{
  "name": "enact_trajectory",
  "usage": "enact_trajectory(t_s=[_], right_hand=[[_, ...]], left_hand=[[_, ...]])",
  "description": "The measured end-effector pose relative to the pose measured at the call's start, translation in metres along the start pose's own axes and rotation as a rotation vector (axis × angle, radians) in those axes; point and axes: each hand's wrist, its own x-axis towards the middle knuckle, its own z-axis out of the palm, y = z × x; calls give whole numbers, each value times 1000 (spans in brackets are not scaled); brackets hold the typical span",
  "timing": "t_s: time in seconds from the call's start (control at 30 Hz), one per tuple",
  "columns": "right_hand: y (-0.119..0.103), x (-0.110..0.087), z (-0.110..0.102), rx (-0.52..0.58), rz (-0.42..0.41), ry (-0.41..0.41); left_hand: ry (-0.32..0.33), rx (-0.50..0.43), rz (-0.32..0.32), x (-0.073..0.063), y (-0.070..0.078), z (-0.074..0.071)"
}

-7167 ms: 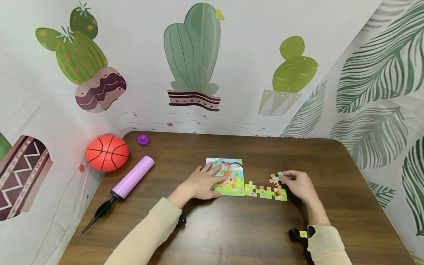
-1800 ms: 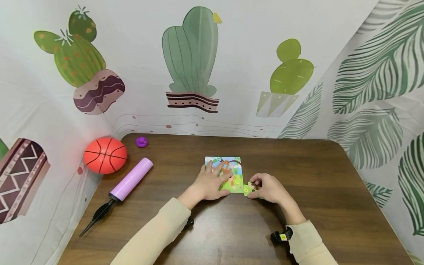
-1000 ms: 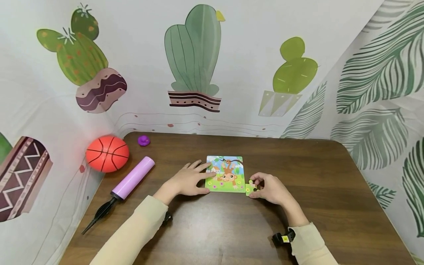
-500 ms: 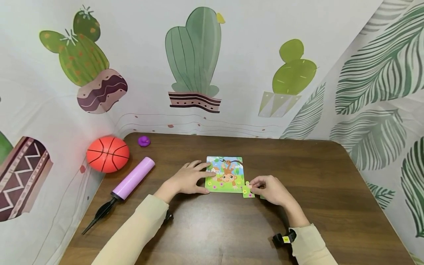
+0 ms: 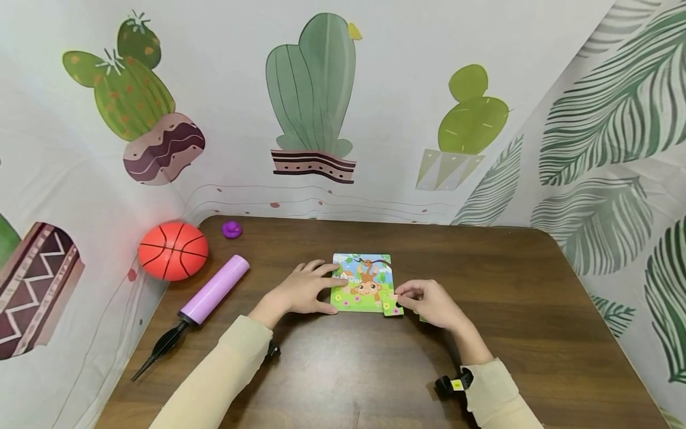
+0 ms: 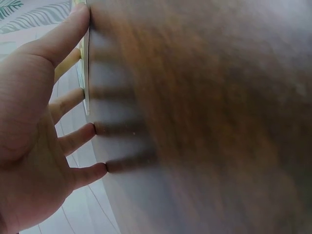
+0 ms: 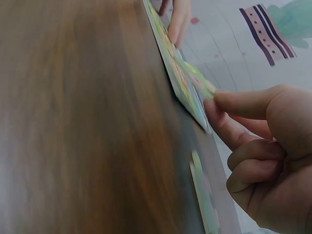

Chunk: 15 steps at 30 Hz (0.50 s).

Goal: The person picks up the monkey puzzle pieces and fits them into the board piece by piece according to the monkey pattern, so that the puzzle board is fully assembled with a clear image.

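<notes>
A square board (image 5: 356,302) printed with a hanging monkey lies on the table. My left hand (image 5: 303,290) rests at its left edge, fingers spread straight; in the left wrist view the thumb (image 6: 73,30) touches the board's edge. My right hand (image 5: 429,302) pinches a green jigsaw puzzle piece (image 5: 392,305) between thumb and forefinger. That piece overlaps the board's lower right corner, and the right wrist view shows it tilted just above the surface. Another green puzzle piece (image 7: 204,195) lies on the table below my right hand, mostly hidden by it in the head view.
An orange-red basketball (image 5: 173,251) sits at the table's left edge. Beside it lies a lilac hand pump (image 5: 215,288) with a black nozzle. A small purple rubber duck (image 5: 232,230) stands at the back left. Behind the wooden table (image 5: 343,381) hangs a cactus-printed cloth (image 5: 386,107).
My right hand has come left from the row's far end, lifted the puzzle piece beside the board and carried it over the corner. My left hand has slid back to the board's left edge.
</notes>
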Motion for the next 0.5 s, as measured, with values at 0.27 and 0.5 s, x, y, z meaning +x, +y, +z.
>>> enact_trajectory(t_s=[0.27,0.5], right_hand=[[-16,15,22,6,-2,20],[-28,27,45,3,34,33]], left_hand=[[-8,-22,-9,-1,1,-1],[-2,-22,-5,0,2,-1]])
